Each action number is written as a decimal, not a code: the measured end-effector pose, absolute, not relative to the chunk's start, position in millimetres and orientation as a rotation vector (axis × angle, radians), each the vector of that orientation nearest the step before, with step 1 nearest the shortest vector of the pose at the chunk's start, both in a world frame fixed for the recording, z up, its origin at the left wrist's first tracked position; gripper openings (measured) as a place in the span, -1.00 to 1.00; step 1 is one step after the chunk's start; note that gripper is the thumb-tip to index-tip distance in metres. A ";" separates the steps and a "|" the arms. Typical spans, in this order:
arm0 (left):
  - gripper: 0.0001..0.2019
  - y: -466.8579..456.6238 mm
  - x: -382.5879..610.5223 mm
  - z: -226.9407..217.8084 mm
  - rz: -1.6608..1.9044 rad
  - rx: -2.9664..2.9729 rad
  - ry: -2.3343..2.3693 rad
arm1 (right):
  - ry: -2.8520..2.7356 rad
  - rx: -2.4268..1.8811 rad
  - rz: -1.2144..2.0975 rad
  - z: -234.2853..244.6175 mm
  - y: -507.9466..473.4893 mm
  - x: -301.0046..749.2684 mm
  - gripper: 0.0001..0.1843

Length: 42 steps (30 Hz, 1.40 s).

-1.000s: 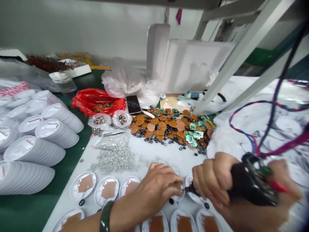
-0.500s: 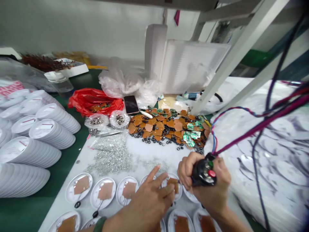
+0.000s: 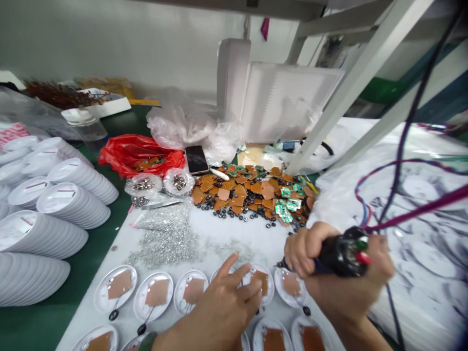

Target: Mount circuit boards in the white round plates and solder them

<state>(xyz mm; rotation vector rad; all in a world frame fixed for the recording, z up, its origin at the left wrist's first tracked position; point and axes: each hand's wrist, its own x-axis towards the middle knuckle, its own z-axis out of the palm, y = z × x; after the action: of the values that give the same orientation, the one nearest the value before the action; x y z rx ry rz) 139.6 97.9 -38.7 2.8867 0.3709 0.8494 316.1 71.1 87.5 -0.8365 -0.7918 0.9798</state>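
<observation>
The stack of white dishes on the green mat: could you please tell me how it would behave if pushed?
Lying on its side, the stack of white dishes would probably roll or fan apart. Thin rims suggest it is light for its size. The smooth green mat may let it slide.

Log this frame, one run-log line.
left hand: fingers spread over white dish | right hand: grips corded black hand tool

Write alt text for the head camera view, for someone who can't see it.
A person's right hand grips a black corded handheld tool over small white dishes holding brown pads, while the left hand spreads its fingers over another dish. Beyond lies a heap of orange pads and green circuit boards.
</observation>
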 end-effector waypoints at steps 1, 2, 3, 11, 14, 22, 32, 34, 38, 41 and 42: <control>-0.87 97.7 139.8 -37.9 0.865 2.881 0.371 | -0.776 -0.851 0.945 86.4 73.8 316.7 -0.31; -0.87 97.6 140.1 -37.4 0.890 2.873 0.371 | -0.760 -0.869 0.927 83.5 77.0 316.3 -0.32; -0.86 97.7 140.3 -36.8 0.924 2.857 0.378 | -0.750 -0.888 0.922 79.3 80.2 315.0 -0.34; -0.86 107.2 134.2 -7.4 0.748 2.605 0.431 | -0.757 -0.907 0.966 72.9 80.3 308.0 -0.34; -0.86 112.2 138.8 10.6 0.656 2.438 0.589 | -0.785 -0.877 0.988 86.3 71.6 309.5 -0.33; -0.83 127.8 161.2 7.9 0.595 2.290 0.605 | -0.791 -0.798 1.036 102.9 62.9 300.8 -0.29; -0.79 124.4 151.2 18.8 0.613 2.136 0.582 | -0.699 -0.762 1.097 104.9 65.1 299.6 -0.29; -0.82 123.5 151.1 18.0 0.601 2.050 0.578 | -0.695 -0.763 1.102 106.4 63.1 299.7 -0.30; -0.89 118.0 149.4 15.2 0.566 1.998 0.553 | -0.713 -0.765 1.151 110.0 58.3 301.6 -0.28; -0.88 109.9 146.3 10.9 0.543 2.154 0.574 | -0.747 -0.787 1.160 109.3 55.1 304.1 -0.27; -0.87 107.0 144.9 8.3 0.539 2.234 0.575 | -0.754 -0.797 1.153 107.7 54.2 304.8 -0.27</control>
<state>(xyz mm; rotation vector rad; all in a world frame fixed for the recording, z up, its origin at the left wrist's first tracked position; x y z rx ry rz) 144.9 107.0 8.3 2.2336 0.5754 0.5387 304.8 54.2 107.7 -0.7973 -0.7537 1.1527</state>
